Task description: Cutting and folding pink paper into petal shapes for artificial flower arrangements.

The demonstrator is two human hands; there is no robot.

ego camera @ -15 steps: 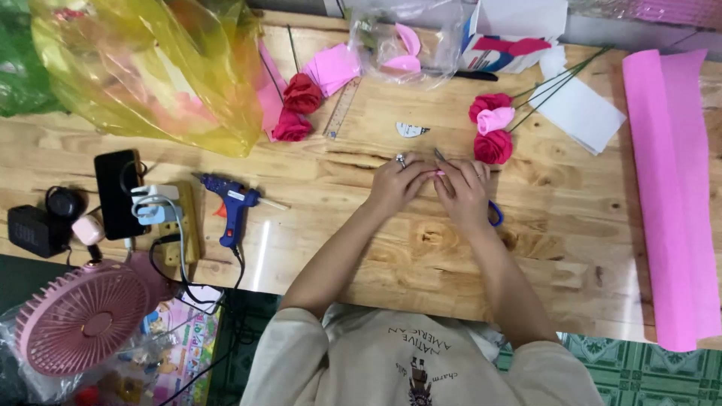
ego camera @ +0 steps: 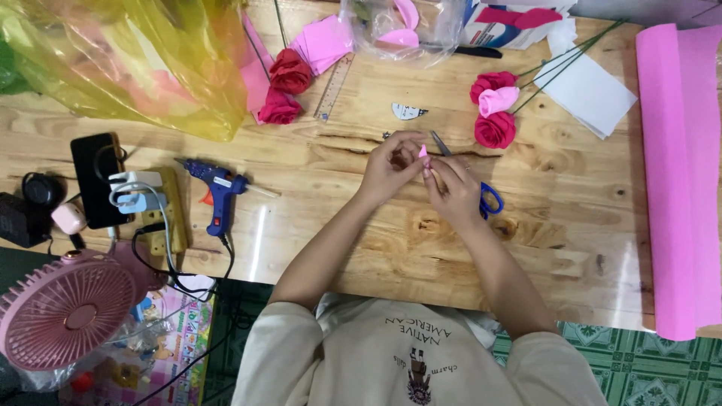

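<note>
Over the middle of the wooden surface [ego camera: 316, 248], a small pink paper piece [ego camera: 423, 153] is pinched between the fingertips of the left hand [ego camera: 387, 167] and the right hand [ego camera: 455, 189]. Blue-handled scissors [ego camera: 481, 192] are also gripped in the right hand, blades pointing away. Farther off, red paper roses [ego camera: 494, 129] lie.

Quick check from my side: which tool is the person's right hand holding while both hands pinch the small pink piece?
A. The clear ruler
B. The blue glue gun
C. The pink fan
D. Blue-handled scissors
D: the right hand has the blue-handled scissors looped on its fingers, blades pointing up past the small pink piece, which the left hand also pinches; the glue gun lies apart on the table.
</note>
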